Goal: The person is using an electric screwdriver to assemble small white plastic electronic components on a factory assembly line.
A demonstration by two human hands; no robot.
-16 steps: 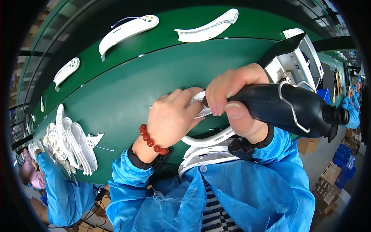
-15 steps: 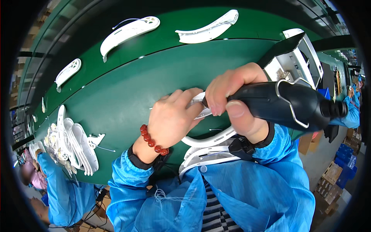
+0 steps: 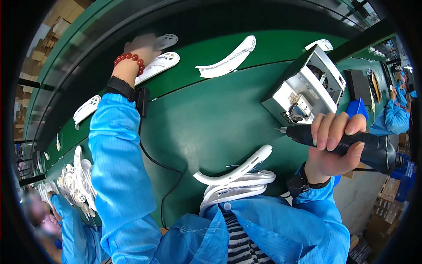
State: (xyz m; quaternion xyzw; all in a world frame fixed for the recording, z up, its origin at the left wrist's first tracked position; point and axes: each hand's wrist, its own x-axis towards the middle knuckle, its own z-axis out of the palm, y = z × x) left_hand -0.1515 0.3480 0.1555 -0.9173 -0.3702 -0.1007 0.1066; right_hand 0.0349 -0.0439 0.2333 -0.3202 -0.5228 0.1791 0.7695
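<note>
My right hand (image 3: 332,138) is wrapped round a black electric screwdriver (image 3: 303,133), its bit pointing left above the green table. Far to the left, my left hand (image 3: 143,47), with a red bead bracelet, reaches over the belt. Its fingers are smeared by motion, so whether they grip anything is unclear. A white curved plastic shell (image 3: 168,41) lies right at those fingers, and another white shell (image 3: 160,66) is just below the hand, partly covered by it. Close to my body, several stacked white shells (image 3: 239,180) rest at the table's near edge.
A metal box (image 3: 281,92) with a socket and wiring inside stands at the right. Another curved shell (image 3: 226,59) lies on the far belt. More white parts (image 3: 79,176) are piled at the left, near a co-worker's blue sleeve (image 3: 72,224). A black cable (image 3: 176,176) crosses the table.
My left hand has gone from the table's middle to the far left belt, where an extra shell now shows. My right hand has drawn the screwdriver back to the right, away from the work spot.
</note>
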